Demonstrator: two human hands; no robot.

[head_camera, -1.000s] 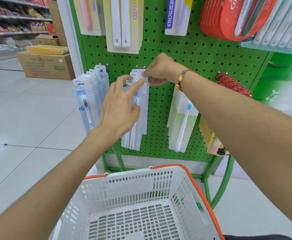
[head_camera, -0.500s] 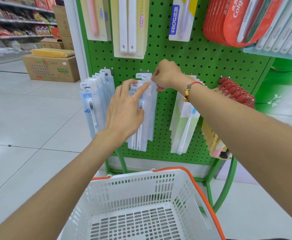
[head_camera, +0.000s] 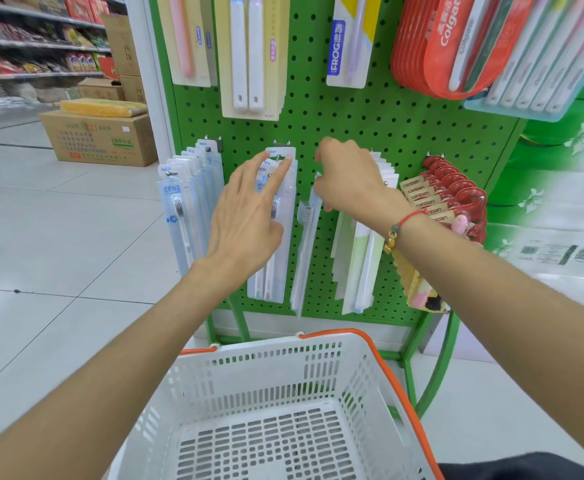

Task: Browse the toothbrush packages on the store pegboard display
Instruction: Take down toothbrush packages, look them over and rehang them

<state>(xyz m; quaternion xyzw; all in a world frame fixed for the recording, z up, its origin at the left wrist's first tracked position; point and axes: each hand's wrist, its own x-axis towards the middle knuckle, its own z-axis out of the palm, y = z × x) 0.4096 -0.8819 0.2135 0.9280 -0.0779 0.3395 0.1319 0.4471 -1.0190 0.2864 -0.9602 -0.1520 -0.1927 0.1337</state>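
Package (head_camera: pixel 305 237) hangs vertical, bristles up | right hand (head_camera: pixel 347 178) grip pinching its top | left hand (head_camera: pixel 245 216) fingers straight on hung packs (head_camera: pixel 276 258)

Pegboard (head_camera: pixel 335 126) upright, with the basket (head_camera: pixel 266 375) on the near side, below it. Lower row of hooks, left to right: left stack of packs (head_camera: pixel 186 216); middle stack (head_camera: pixel 280 244); loose pack (head_camera: pixel 304 251) hanging just right of the middle stack; right stack (head_camera: pixel 360 265); carded items (head_camera: pixel 446 195) at the right edge. Left hand (head_camera: pixel 245 220) lies in front of the middle stack, forefinger on its top. Right hand (head_camera: pixel 346 178) is in front of the right stack, at the top of the loose pack. Upper row hangs above. Cartons (head_camera: pixel 100 136) stand on the floor, far left, behind.
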